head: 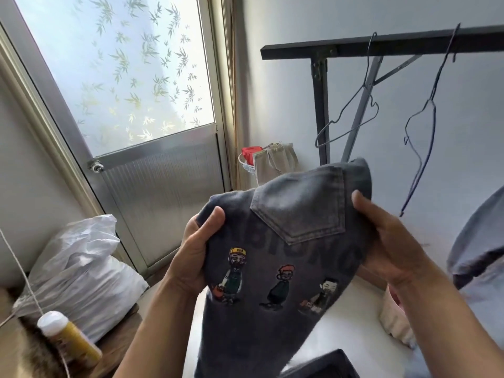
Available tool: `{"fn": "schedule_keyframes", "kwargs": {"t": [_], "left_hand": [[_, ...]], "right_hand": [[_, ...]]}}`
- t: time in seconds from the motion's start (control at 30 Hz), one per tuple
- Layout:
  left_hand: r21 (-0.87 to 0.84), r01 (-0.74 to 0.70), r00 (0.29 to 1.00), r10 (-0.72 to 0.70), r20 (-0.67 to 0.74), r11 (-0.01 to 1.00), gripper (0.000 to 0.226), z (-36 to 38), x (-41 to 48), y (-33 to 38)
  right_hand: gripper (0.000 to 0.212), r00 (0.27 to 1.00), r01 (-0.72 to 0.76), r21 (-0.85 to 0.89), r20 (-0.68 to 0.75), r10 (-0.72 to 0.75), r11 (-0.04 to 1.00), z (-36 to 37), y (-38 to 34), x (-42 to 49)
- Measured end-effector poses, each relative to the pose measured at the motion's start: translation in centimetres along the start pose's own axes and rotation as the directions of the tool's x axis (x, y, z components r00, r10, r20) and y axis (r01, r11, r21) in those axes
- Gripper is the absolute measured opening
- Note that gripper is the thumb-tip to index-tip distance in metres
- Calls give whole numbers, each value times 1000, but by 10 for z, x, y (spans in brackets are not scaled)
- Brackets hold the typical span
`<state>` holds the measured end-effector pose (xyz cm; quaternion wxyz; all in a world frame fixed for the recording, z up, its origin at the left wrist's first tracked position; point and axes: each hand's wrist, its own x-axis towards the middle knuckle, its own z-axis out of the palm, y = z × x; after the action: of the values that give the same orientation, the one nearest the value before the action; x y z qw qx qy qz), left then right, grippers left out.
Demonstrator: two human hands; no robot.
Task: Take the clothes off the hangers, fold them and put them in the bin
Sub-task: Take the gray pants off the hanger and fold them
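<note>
**A:** What's at the far left?

**B:** A bottle [68,336] with a white cap and a yellow body, low in the corner. Behind it a crumpled white plastic bag [81,274] sits against the wall. Next comes a metal door [152,181] with a frosted pane patterned in leaves.

**A:** And the hands?

**B:** The left hand [195,255] grips the left edge of the denim garment [281,268], thumb across the front, fingers behind the cloth. The garment is held up in the air between both hands. It shows a stitched pocket and three small cartoon figures. Its lower end hangs down over the white bench [349,334].

**A:** Behind it?

**B:** A beige cloth bag [272,162] stands in the corner beside a basket with something red in it. A black rail [395,43] carries two bare wire hangers [346,106] [419,111].

**A:** The other side?

**B:** The right hand [390,241] clasps the garment's right edge, thumb beside the pocket, fingers curled underneath. Below, a dark box [324,362] pokes into view; whether it is the bin I cannot tell. Grey-blue cloth [480,255] fills the right edge.
</note>
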<state>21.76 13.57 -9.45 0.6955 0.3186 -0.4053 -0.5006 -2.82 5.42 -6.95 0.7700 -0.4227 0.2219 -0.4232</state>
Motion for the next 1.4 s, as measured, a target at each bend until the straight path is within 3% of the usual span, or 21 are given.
{"fn": "schedule_keyframes", "kwargs": {"t": [0.1,0.2,0.33,0.43,0.57,0.7,0.83,0.9,1.0,1.13,1.23,1.33,1.4], "left_hand": [[-69,12,1000,-12,1,998,62,0,-1,1],[-106,47,999,-50,-18,993,59,-2,-1,-1],[-134,47,996,-57,-70,990,49,-3,2,-2],[-108,34,996,-43,-83,994,32,-3,5,-2],[110,14,997,-5,-81,994,36,-5,12,6],[492,-95,985,152,-79,866,29,7,22,18],[458,-81,965,184,-186,885,48,17,30,19],[407,-68,959,173,-227,911,58,18,32,20],[331,-23,970,102,-222,943,44,17,32,22],[202,19,999,-8,-53,979,62,10,28,26],[368,4,1000,-3,-4,930,64,12,26,35],[659,3,1000,13,-19,752,58,14,25,42],[664,69,998,-50,-48,744,56,12,24,47]], "right_hand": [[43,993,-31,-63,-116,24,998,-1,5,7],[41,984,-71,14,-165,72,997,-1,9,12],[51,998,-52,82,39,49,995,-3,19,8],[64,993,-28,-146,107,44,989,-7,26,13],[58,989,96,-210,-92,-117,973,-1,22,23],[75,896,199,-379,-304,-325,904,5,12,31],[89,857,194,-340,-398,-328,920,10,3,33],[99,892,184,-235,-368,-263,954,8,1,31],[92,936,192,-159,-267,-229,968,2,-2,26],[83,966,205,-280,-98,-240,938,-3,-9,19],[67,958,187,-469,-107,-265,863,-1,-14,19],[62,944,141,-614,-153,-293,777,2,-11,22],[68,903,105,-682,-240,-357,724,1,-9,25]]}}
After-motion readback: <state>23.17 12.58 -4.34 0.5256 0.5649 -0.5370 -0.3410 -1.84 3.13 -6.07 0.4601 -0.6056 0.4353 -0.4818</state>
